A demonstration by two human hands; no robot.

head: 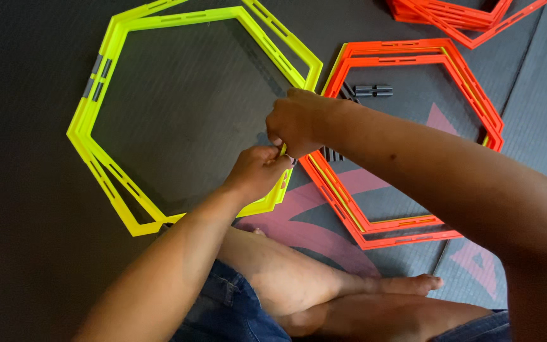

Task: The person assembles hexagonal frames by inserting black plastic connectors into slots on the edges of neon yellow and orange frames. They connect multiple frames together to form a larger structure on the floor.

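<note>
Nearest me, my left hand and right hand pinch together on the right corner of the stacked yellow plastic hexagon rings. Just beside lie slotted orange hexagon rings around grey connector clips on the ribbed dark mat.

Even indoor light, dim dark mat, vivid neon colours, soft shadows, forearms at lower frame slightly blurred
</note>
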